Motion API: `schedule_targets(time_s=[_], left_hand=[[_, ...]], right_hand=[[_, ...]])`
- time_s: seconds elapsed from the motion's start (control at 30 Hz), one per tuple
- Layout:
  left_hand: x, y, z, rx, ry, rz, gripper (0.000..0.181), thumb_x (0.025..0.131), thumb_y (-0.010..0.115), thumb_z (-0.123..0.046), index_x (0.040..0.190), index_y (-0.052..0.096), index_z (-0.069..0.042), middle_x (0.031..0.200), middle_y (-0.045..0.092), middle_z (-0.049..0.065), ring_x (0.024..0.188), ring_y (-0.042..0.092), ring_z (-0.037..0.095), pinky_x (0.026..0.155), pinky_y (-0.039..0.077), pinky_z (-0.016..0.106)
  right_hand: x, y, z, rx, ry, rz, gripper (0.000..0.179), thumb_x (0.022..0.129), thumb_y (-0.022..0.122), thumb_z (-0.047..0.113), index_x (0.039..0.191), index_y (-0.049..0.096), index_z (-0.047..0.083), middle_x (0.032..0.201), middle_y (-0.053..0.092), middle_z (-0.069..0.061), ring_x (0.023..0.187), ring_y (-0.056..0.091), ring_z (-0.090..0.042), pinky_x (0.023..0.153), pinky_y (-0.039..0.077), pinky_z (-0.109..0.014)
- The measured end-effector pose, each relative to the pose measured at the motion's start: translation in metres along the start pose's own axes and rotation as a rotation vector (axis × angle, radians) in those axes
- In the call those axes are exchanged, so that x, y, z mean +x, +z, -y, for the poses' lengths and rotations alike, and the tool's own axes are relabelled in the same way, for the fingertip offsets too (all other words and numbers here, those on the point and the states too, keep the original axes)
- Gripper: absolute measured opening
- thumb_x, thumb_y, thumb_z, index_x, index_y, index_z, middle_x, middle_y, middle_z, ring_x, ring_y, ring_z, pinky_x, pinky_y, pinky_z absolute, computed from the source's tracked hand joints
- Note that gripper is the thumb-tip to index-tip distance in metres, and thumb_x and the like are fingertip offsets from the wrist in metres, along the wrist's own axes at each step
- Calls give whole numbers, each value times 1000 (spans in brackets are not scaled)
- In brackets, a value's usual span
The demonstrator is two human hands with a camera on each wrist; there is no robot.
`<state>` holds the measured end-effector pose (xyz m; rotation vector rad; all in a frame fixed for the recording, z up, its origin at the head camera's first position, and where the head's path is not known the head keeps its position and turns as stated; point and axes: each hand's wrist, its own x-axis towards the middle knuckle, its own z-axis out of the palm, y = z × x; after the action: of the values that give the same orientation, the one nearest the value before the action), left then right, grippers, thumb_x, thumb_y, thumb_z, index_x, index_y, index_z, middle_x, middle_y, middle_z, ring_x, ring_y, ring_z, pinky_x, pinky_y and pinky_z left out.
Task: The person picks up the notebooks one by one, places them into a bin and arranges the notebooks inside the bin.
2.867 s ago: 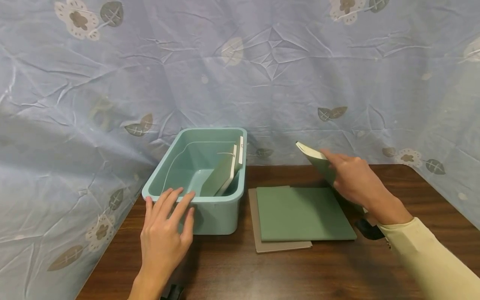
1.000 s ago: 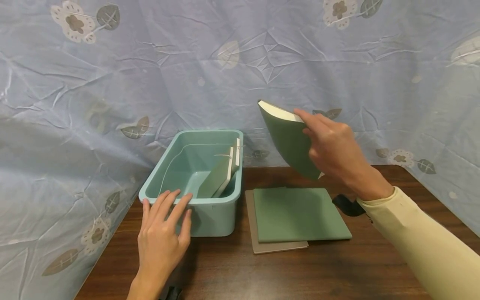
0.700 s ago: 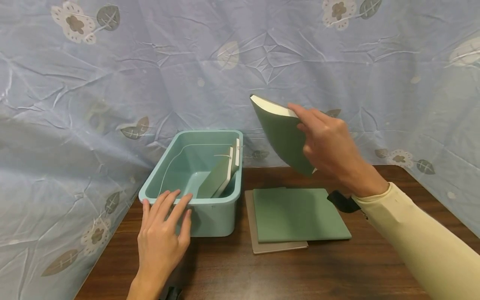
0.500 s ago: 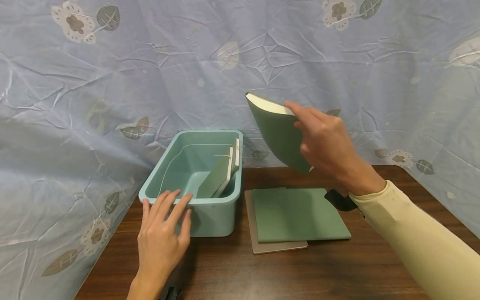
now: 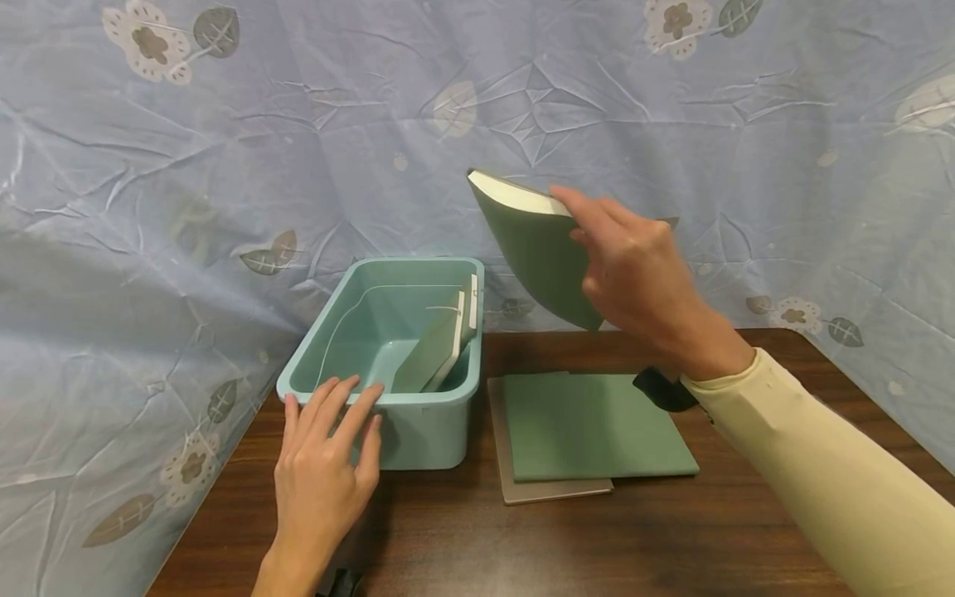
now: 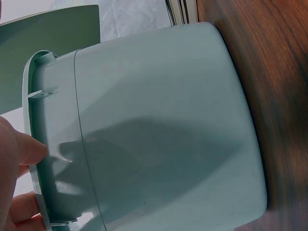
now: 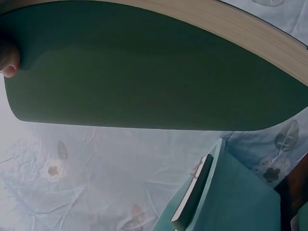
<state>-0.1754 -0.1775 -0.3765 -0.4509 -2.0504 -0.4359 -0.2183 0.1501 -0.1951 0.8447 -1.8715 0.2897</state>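
My right hand (image 5: 637, 269) holds a green soft-cover notebook (image 5: 533, 257) by its edge, up in the air right of a pale teal plastic bin (image 5: 425, 431). The notebook bows, and its cream page edge faces up; in the right wrist view its green cover (image 7: 144, 72) fills the upper part. My left hand (image 5: 321, 477) grips the bin's near rim: the left wrist view shows the thumb (image 6: 29, 148) outside the lip and fingers behind it. Inside the bin, notebooks (image 5: 436, 348) lean against the right wall.
Right of the bin, another green notebook (image 5: 597, 427) lies flat over a brown-grey one (image 5: 507, 464) on the dark wooden table (image 5: 462, 539). A floral blue-grey cloth (image 5: 358, 149) hangs behind and along the left side.
My right hand has lifted the green notebook from the table's right side and carried it up and leftward toward the bin. The left hand keeps its place on the rim.
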Motion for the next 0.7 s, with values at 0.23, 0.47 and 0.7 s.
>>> schedule_targets(time_s=[0.23,0.47,0.7], left_hand=[[1,1,-1,-12,1,-9,32,91,63,-17,122,70,-15,126,67,12,124,57,35,110,28,72],[1,0,-1,3,1,6,33,92,62,-18,123,70,-15,126,66,12,124,57,36,110,28,72],[0,-1,-1,1,-4,10,32,92,62,-18,123,70,-15,127,66,12,124,57,36,111,28,71]], right_hand=[[6,3,5,-17,-34,-19,46,87,52,-13,129,61,1,89,70,-17,75,69,-27,55,57,-36],[12,10,14,-10,-74,-56,52,80,52,-18,128,60,-1,93,71,-18,79,72,-27,60,60,-37],[19,17,24,17,-141,-120,57,73,49,-21,126,61,-3,89,69,-16,72,70,-23,57,60,-33]])
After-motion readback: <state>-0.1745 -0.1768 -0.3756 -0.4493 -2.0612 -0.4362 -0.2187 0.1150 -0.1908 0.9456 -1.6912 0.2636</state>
